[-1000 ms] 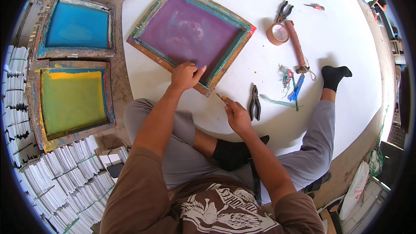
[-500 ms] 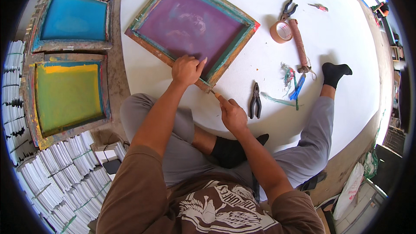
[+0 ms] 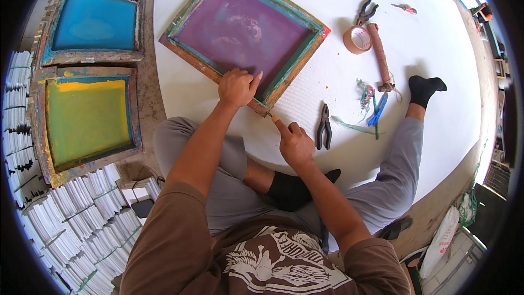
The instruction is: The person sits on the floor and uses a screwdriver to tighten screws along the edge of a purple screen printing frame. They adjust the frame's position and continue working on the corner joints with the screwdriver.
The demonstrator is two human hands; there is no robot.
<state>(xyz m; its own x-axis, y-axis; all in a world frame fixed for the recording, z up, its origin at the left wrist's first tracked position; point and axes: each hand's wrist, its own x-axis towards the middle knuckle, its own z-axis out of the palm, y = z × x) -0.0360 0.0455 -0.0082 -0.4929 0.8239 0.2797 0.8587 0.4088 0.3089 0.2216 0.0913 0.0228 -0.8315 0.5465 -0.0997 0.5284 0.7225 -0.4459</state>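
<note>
A wooden screen-printing frame with purple mesh lies at an angle on the white board, a corner toward me. My left hand grips its near edge close to that corner, thumb stretched over the mesh. In my right hand is a slim tool with an orange-brown handle; its thin metal tip meets the frame's near corner. My fist hides most of the handle, so its exact kind is unclear. Black-handled pliers lie just right of my right hand.
On the white board lie a tape roll, more pliers, a cord-wrapped hammer, a screwdriver, a blue cutter and green scraps. Blue and yellow-green screens and paper stacks stand left.
The whole view has shifted slightly. Both hands keep their places on the frame and the tool; no clear movement shows besides that.
</note>
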